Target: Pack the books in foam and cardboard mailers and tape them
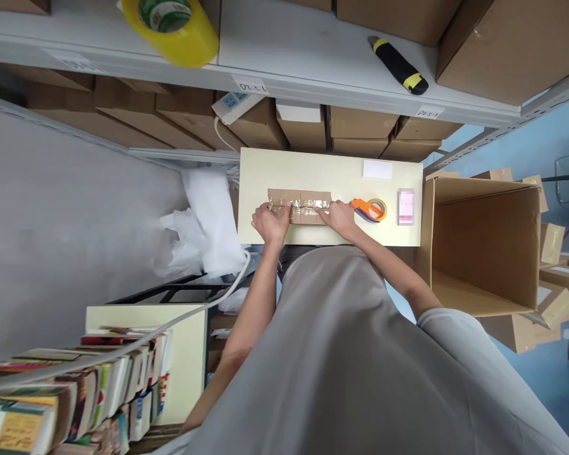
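A small flat cardboard package (308, 197) with shiny clear tape on it lies on the cream tabletop (294, 170), and a dark seam runs along its length. My left hand (271, 222) grips its left end, the thumb pressed on top near the seam. At the right end my right hand (340, 218) holds it in the same way, thumb along the seam. Fingertips of both hands are partly hidden. Just right of my right hand rests an orange tape dispenser (366, 208) with a roll of tape.
A white paper (377, 169) and a pink-and-white card (406, 207) lie on the table. An open carton (483, 246) stands at the right. Above runs a shelf with yellow tape (189, 44) and a box cutter (398, 66). White wrapping (215, 221) and books (99, 385) are on the left.
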`<move>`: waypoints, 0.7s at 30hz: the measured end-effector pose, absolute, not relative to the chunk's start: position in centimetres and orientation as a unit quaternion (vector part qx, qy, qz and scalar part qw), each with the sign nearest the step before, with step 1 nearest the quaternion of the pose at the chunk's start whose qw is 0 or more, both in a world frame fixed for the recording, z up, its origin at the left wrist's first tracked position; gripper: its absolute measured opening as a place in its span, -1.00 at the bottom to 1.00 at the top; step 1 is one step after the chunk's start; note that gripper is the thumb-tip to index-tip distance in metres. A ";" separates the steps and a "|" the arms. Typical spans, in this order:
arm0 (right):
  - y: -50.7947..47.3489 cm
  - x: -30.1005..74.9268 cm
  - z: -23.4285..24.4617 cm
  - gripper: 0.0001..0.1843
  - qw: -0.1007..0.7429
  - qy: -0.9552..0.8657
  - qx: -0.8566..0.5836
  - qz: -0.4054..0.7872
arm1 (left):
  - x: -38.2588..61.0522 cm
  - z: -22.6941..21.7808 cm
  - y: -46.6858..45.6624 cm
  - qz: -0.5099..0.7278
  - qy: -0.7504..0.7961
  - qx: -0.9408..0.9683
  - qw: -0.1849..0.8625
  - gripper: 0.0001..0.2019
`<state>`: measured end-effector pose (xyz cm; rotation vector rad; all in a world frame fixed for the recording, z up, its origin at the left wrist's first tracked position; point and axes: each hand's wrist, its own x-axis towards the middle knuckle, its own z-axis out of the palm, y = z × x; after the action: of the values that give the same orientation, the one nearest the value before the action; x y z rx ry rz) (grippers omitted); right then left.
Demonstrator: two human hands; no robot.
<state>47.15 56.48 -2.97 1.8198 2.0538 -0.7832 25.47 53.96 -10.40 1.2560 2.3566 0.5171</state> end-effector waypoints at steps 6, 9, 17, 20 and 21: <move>56.8 48.8 -5.3 -0.16 0.129 0.746 0.607 -0.242 | 24.6 -10.9 54.6 0.206 0.847 0.436 0.222 -0.53; 56.5 50.2 -6.2 -0.20 0.135 0.749 0.589 -0.272 | 23.3 -10.9 54.6 0.243 0.838 0.415 0.257 -0.75; 57.5 50.0 -4.2 -0.17 0.125 0.768 0.580 -0.240 | 21.7 -9.0 56.3 0.279 0.815 0.437 0.260 -0.75; 58.2 50.3 -3.7 -0.22 0.105 0.794 0.568 -0.188 | 21.6 -8.7 56.3 0.276 0.817 0.434 0.260 -0.75; 58.2 50.5 -3.8 -0.24 0.105 0.804 0.557 -0.176 | 21.7 -8.9 56.0 0.265 0.823 0.427 0.266 -0.75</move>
<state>50.50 58.17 -3.84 1.6426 2.3707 -0.5199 21.68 56.00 -8.87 1.1522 2.2212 0.7150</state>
